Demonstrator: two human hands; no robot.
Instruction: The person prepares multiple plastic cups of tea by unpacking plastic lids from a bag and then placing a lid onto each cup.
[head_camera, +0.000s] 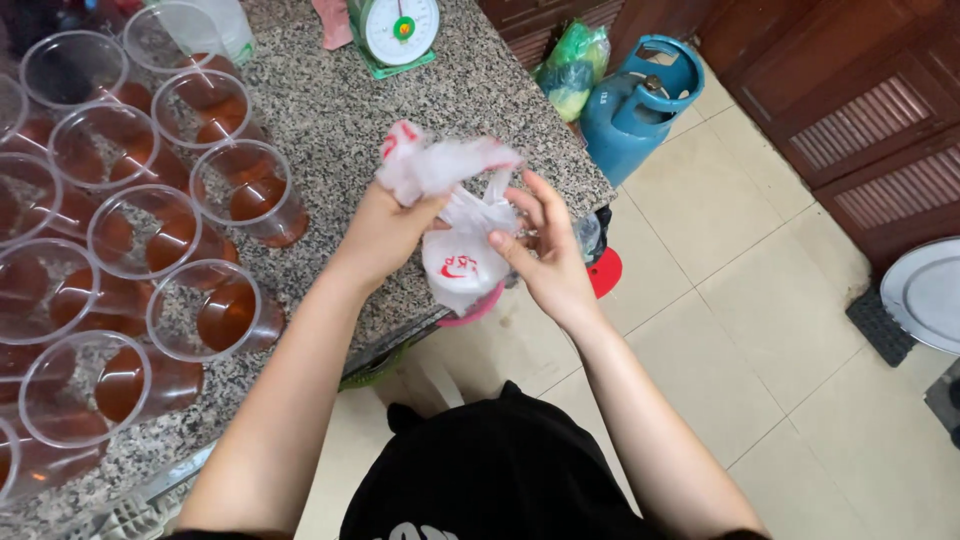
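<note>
My left hand (385, 232) grips the bunched top of a white plastic bag with red print (458, 262), held in the air just past the edge of a speckled granite counter (340, 120). My right hand (545, 255) pinches the bag's handle loops from the right side, fingers partly spread. The bag hangs down between both hands, and something pink shows under its bottom. Several clear plastic cups (205, 315) with a little brown liquid stand on the counter to the left of my left arm.
A green-rimmed kitchen scale (398, 30) sits at the counter's far end. A blue gas cylinder (630, 105) and a green bag (570, 65) stand on the tiled floor beyond. Dark wooden louvred doors (870, 120) fill the right; a round metal lid (925, 295) lies at the right edge.
</note>
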